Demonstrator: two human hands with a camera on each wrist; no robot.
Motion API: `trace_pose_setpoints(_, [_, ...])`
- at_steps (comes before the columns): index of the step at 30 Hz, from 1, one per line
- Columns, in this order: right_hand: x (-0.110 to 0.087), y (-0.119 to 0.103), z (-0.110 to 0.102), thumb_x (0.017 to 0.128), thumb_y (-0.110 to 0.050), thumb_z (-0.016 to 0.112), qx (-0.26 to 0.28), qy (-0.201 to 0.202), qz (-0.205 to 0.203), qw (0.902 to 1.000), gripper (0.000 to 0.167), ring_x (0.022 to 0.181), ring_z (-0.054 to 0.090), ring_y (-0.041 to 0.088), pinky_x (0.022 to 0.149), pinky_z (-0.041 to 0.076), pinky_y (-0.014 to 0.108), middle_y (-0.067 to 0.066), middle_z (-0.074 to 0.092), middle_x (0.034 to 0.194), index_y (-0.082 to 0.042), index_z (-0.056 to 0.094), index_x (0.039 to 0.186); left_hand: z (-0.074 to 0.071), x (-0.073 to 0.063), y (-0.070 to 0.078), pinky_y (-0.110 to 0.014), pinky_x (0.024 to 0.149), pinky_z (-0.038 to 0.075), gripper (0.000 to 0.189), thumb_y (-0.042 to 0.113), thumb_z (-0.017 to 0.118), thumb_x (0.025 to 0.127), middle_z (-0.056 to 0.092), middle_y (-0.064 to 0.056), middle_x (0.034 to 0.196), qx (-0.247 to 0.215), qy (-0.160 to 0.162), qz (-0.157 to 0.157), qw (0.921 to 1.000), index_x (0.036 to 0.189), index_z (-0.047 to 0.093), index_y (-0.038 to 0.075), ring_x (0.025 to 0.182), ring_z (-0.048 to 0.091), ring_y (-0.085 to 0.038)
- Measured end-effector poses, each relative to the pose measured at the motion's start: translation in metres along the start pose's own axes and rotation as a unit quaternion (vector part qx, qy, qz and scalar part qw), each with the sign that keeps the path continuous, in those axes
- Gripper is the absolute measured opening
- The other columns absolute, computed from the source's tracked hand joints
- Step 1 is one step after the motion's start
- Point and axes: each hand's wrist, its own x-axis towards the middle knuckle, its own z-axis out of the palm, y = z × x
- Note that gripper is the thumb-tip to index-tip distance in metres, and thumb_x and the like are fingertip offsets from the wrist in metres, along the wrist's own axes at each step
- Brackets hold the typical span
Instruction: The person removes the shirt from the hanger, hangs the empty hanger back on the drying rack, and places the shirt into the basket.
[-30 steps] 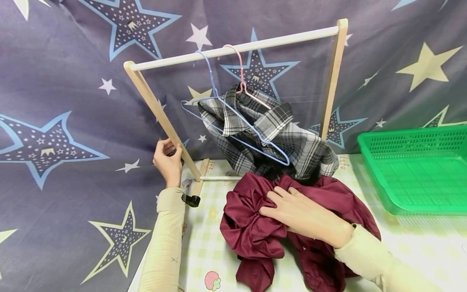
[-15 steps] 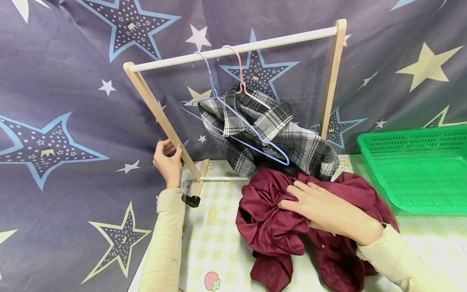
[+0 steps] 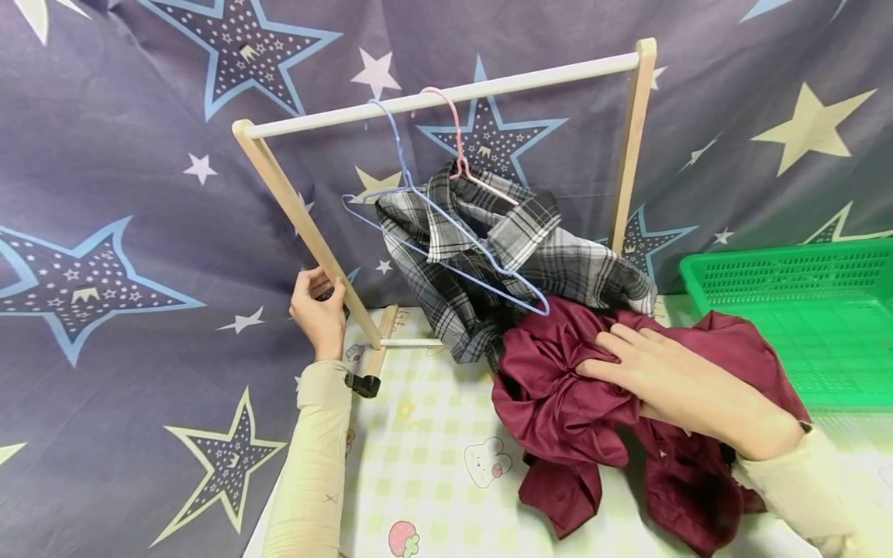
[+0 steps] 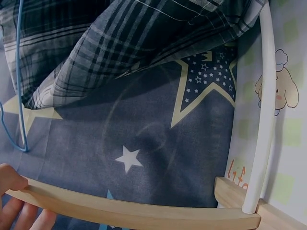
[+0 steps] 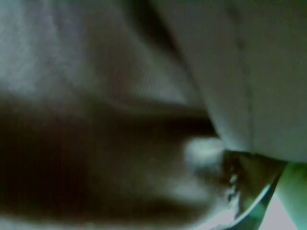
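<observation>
tabletop setup: starry curtain [image 3: 139, 372], checked tablecloth [image 3: 432, 418]

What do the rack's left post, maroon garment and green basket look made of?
Left post: likely wood, smooth and pale, faint grain in the left wrist view.
Maroon garment: soft fabric, satiny sheen on its folds; fiber unclear.
Green basket: probably molded plastic, glossy, solid color, perforated walls.

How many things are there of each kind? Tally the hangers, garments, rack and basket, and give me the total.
Hangers: 2, a blue hanger and a pink hanger
Garments: 2, a plaid shirt and a maroon garment
Racks: 1, the wooden-sided rack
Baskets: 1, the green basket
Total: 6
</observation>
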Motion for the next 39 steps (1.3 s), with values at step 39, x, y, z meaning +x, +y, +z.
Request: trace_pose_setpoints(39, [-0.054,0.068,-0.067,0.038,-0.001,0.087,-0.066,0.115,-0.011,0.9912,0.08,0.105,0.054,0.037,0.098,0.042,0.046,0.012,0.061,0.108,-0.02,0.066,0.113,0.002,-0.001,-0.001,-0.05,0.081,0.056,0.022,0.003,0.074,0.083,0.075,-0.01,0.097,0.01,0.002,0.0,0.9999,0.104,0.072,0.002,0.085,0.07,-0.025])
